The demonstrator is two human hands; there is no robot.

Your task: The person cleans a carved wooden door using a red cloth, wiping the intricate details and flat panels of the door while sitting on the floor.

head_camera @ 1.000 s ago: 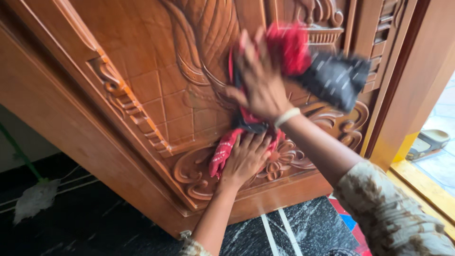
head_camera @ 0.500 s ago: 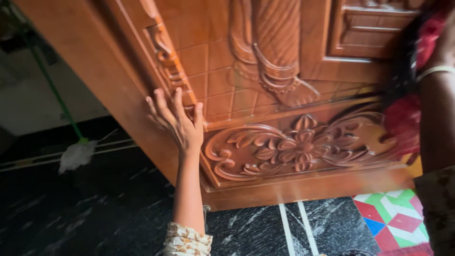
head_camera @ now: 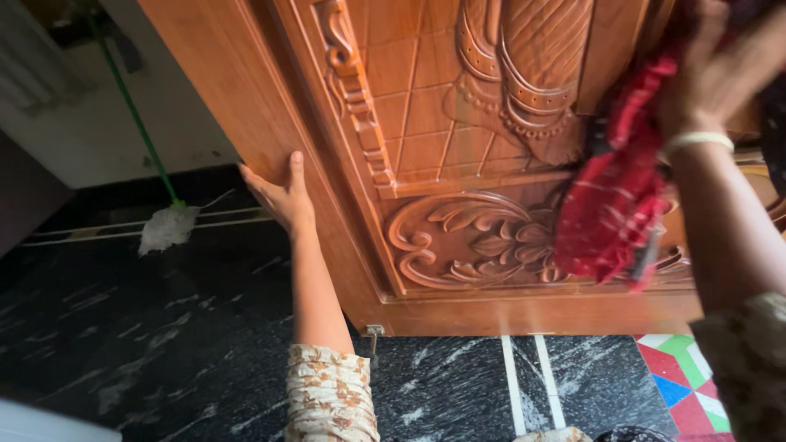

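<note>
Carved door (head_camera: 458,164), left hand (head_camera: 278,192) gripping edge, right hand (head_camera: 720,65) seemingly pressing red cloth (head_camera: 614,205)

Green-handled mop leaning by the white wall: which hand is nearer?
Left. The left hand grips the carved wooden door's edge, just right of the green-handled mop. The right hand holds a red cloth far across the door.

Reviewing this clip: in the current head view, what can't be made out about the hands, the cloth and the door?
- Right hand: blurred and cut by the top edge; its grip on the red cloth is unclear.
- Red cloth: its upper end is lost behind the hand and in the blur.
- Left hand: fingertips hidden round the edge of the carved wooden door.
- Door: top cut off by the frame.
- Mop: handle top out of frame.
</note>
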